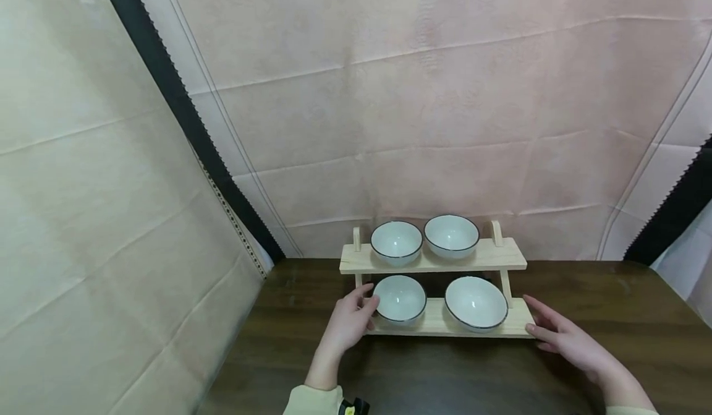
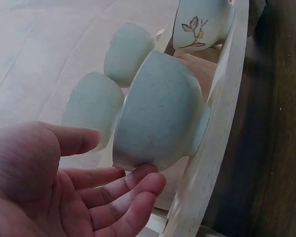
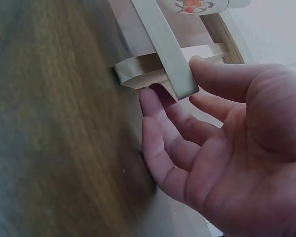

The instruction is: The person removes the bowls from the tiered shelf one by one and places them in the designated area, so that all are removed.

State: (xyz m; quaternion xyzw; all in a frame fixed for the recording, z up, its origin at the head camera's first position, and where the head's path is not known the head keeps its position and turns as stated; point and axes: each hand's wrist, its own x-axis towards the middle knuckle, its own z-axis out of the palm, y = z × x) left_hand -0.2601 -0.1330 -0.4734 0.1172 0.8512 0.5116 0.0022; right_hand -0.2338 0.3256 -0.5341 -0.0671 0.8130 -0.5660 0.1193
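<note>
A two-tier wooden rack [image 1: 432, 324] carries several white bowls with dark rims. At its lower left, my left hand [image 1: 350, 319] is beside a bowl [image 1: 399, 299], the thumb overlapping the rim in the head view. In the left wrist view the fingers [image 2: 140, 190] are loosely bent, tips right at that bowl's side, the thumb apart from it. My right hand [image 1: 564, 337] holds the right end of the lower board [image 3: 175, 69], thumb on one side and bent fingers on the other. Another bowl [image 1: 476, 303] sits on the lower board, near this hand.
On the upper board [image 1: 503, 255] stand two more bowls, one left [image 1: 396, 242] and one in the middle [image 1: 452, 235]. The rack stands on a dark wooden table [image 1: 445, 378]. Pale cloth walls [image 1: 445, 124] rise behind it and at the left.
</note>
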